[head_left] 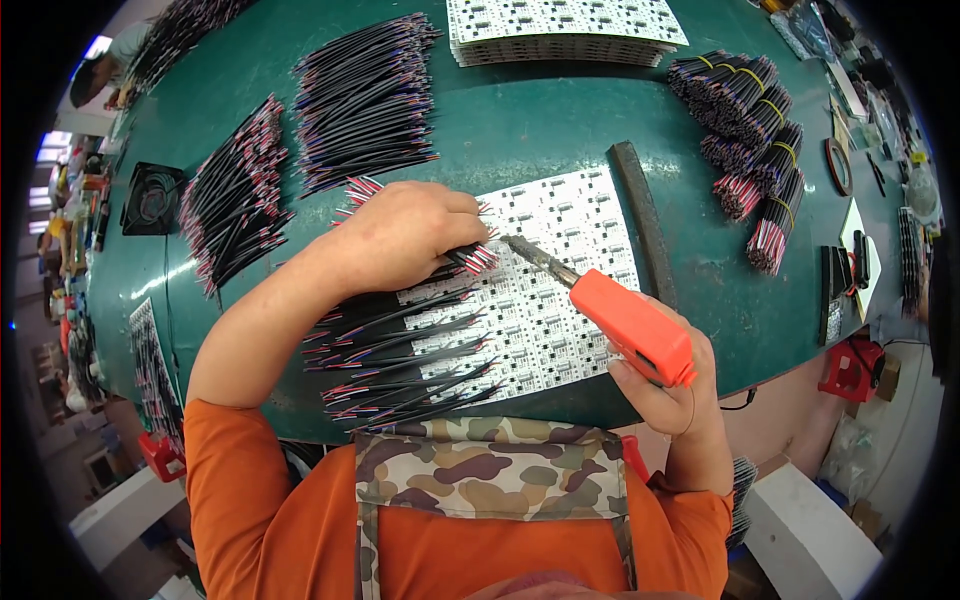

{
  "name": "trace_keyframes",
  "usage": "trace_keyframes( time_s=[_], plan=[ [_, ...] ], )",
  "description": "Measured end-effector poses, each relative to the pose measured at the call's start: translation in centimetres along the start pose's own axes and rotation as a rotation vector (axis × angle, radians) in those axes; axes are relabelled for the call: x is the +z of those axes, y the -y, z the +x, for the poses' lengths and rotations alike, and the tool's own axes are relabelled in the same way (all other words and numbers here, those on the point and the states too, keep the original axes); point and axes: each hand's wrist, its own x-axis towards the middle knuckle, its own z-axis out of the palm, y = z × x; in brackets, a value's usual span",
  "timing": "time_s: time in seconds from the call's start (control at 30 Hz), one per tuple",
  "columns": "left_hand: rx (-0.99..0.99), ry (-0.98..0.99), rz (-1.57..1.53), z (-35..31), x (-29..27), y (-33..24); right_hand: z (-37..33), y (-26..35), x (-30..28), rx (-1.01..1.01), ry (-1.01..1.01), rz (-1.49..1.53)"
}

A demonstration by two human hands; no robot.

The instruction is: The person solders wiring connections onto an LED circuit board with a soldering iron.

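Observation:
A white circuit board panel (570,315) lies in front of me, printed with rows of small dark parts. Closed around a bundle of black wires (472,258) with red and white ends, my left hand (410,235) rests over the panel's far left part. My right hand (665,385) grips a red soldering gun (632,325). Its dark metal tip points left and comes close to the wire ends by my left fingers; whether they touch, I cannot tell. Nearer to me, several rows of black wires (400,360) stretch across the panel's left edge.
A dark bar (643,215) lies along the panel's right side. Farther back are a stack of white panels (565,40) and piles of black wires (365,100). Yellow-banded wire bundles (755,120) sit at the right. A black fan (152,198) stands on the green table (520,120) at left.

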Motion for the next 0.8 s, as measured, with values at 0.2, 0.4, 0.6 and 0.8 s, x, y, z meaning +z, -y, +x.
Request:
trace_keyframes(
  time_s=[0.2,0.4,0.6,0.8],
  plan=[
    [0.003,-0.009,0.008,0.0,0.0,-0.2,0.2,0.2,-0.2,-0.063,0.012,-0.081],
    [-0.006,-0.009,0.01,0.0,0.1,-0.1,-0.3,0.0,-0.7,0.08,0.02,0.008],
    [-0.011,0.003,0.005,0.0,-0.1,-0.1,-0.5,-0.1,-0.8,0.066,0.014,-0.041],
    [-0.037,-0.079,0.082,-1.0,-2.1,-1.3,-0.6,0.1,-0.7,0.082,-0.026,0.008]
  ],
)
